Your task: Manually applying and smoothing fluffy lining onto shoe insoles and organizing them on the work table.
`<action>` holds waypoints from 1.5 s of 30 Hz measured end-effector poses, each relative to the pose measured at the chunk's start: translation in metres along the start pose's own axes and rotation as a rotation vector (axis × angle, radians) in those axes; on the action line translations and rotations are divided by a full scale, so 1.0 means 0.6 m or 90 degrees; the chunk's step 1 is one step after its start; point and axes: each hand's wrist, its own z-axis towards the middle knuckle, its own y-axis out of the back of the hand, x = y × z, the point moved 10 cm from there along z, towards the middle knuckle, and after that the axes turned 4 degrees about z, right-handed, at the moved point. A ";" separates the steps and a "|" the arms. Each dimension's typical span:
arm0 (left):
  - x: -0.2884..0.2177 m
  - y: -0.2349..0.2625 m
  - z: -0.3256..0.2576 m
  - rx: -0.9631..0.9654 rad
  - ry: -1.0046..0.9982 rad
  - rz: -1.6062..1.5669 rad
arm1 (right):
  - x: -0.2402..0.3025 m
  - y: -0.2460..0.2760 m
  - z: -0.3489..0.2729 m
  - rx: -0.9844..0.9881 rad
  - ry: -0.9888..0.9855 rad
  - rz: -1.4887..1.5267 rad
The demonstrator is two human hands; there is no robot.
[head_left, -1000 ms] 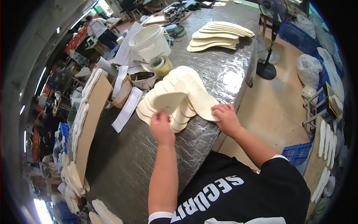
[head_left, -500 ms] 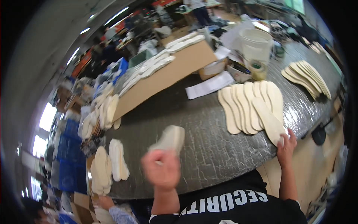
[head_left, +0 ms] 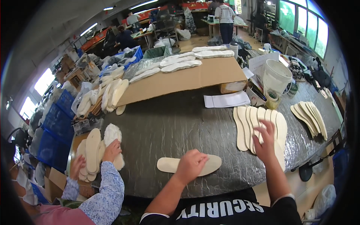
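Note:
My left hand (head_left: 192,167) is curled with its fingers pressed together over the middle of a cream insole (head_left: 214,163), which lies flat near the table's front edge. Whatever the fingers may hold is hidden. Over a fanned row of cream insoles (head_left: 242,129) at the right, my right hand (head_left: 266,140) has its fingers spread apart. Some of that row is covered by the hand and forearm.
A co-worker's hands touch a fluffy white insole (head_left: 112,133) and stacked insoles (head_left: 92,144) at the left. Behind lie a cardboard sheet (head_left: 180,83) bearing white insoles, papers (head_left: 227,100) and a bucket (head_left: 276,77). Another insole fan (head_left: 309,118) lies far right.
The insole by my left hand was tilted and blurred; now it lies flat. My right hand has moved from the row's near end up over its middle. The view has shifted.

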 end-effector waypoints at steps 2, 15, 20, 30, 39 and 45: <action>0.031 0.035 0.035 -0.031 0.024 -0.044 | 0.054 -0.044 0.107 0.029 0.118 -0.013; 0.282 0.150 -0.047 -0.299 0.311 0.183 | -0.089 -0.486 0.503 0.267 0.043 -0.541; 0.292 0.113 -0.046 -0.132 0.390 0.192 | -0.129 -0.527 0.525 0.339 -0.022 -0.614; 0.247 -0.017 -0.042 0.331 0.310 0.034 | -0.144 -0.509 0.515 0.322 -0.010 -0.477; 0.234 -0.020 -0.028 0.290 0.313 -0.038 | -0.171 -0.546 0.507 0.381 0.044 -0.506; 0.244 -0.009 -0.024 0.208 0.339 -0.054 | -0.013 -0.460 0.515 0.199 0.246 -0.408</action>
